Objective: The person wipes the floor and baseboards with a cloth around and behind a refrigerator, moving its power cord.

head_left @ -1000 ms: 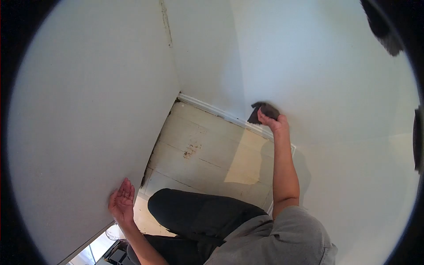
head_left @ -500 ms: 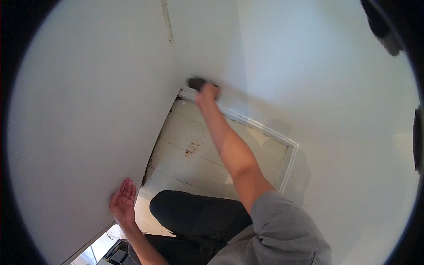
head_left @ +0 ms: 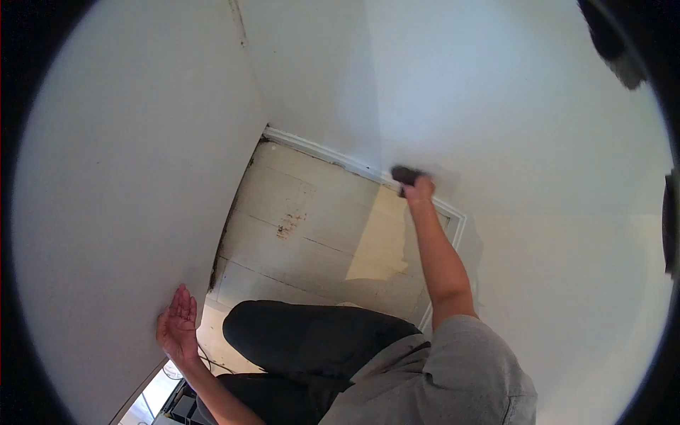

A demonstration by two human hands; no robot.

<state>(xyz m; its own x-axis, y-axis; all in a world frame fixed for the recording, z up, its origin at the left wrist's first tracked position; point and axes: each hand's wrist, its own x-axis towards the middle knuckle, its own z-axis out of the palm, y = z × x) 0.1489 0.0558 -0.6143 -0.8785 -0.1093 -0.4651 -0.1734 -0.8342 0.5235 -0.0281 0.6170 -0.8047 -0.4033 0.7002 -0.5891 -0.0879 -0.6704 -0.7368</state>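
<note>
My right hand (head_left: 421, 189) is closed around a dark, blurred hand-held tool (head_left: 406, 175), too smeared to name exactly. The tool is at the white skirting board (head_left: 319, 151), where the back wall (head_left: 496, 106) meets the floor. Down at the lower left, my left hand (head_left: 178, 327) has its fingers stretched out and palm turned up, with nothing in it. The back of that hand is close to the left wall panel (head_left: 106, 212); whether it touches cannot be made out.
Pale floor boards (head_left: 319, 212) carry brown stains (head_left: 289, 224) and a patch of sunlight (head_left: 379, 244). A dark, dirty gap (head_left: 230, 212) runs along the left panel's foot. My bent knee (head_left: 262, 333) is over the near floor. Cables and dark equipment (head_left: 185, 407) are at the lower left.
My right hand has moved the dark tool from near the left corner rightward along the skirting board. The view has shifted slightly; my left hand keeps its open pose.
</note>
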